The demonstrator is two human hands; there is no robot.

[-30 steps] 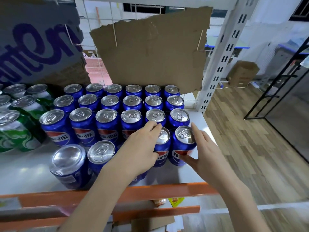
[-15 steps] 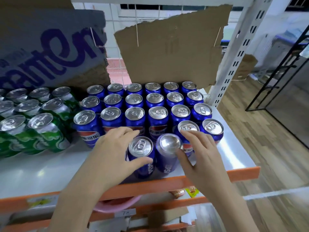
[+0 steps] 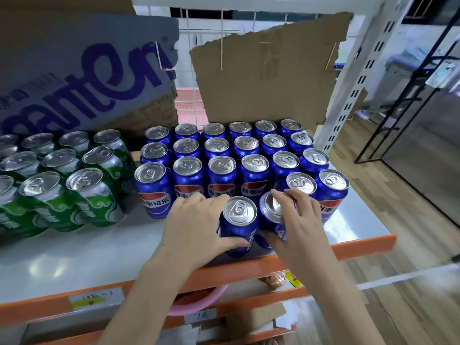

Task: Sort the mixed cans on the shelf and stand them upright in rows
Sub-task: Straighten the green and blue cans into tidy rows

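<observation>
We are gripping two blue cans at the near edge of the shelf (image 3: pixel 74 255): our left hand (image 3: pixel 196 227) is wrapping its fingers and thumb round the upright blue can (image 3: pixel 239 226), while our right hand (image 3: pixel 298 225) is clamping its fingers over the top and its thumb along the side of the tilted blue can (image 3: pixel 272 215) just to the right, the two cans touching. A second ago our hands were working the two cans at the right end of the near row, and a loose can was lying off to the near left; half a second ago we were already closing on this pair, and since then the right-hand can, which is showing a plain silver end rather than a pull tab, is leaning further toward the far rows. We are judging that it is upside down and is being turned over or pressed into line. The blue rows (image 3: pixel 239 155) behind are standing upright in neat lines, with two more cans begun as a fourth row at the far right, and the green cans (image 3: pixel 64 175) are grouped well to the left, so the sorting is looking nearly finished; these two are likely filling out the near row next.
</observation>
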